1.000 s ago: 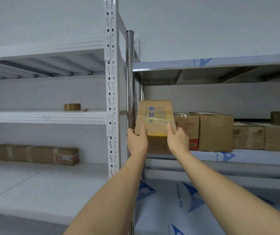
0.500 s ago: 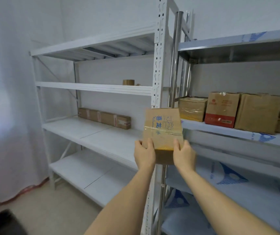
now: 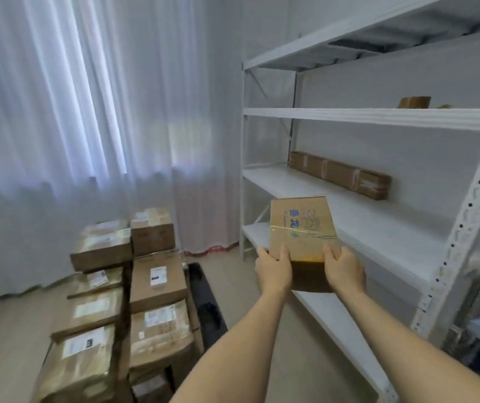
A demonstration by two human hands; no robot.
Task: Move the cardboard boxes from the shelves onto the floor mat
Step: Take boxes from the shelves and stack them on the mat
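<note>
two hands grip our small cardboard box in the air beside the shelves, left hand and right hand curled round its lower corners; it looks light, stiff, tape-slick, so we'd stay on bare card.

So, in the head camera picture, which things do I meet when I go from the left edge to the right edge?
White curtain → stacked cardboard boxes on the floor → black floor mat → left hand → held cardboard box → right hand → long flat box on the white shelf → tape roll on the upper shelf.
</note>
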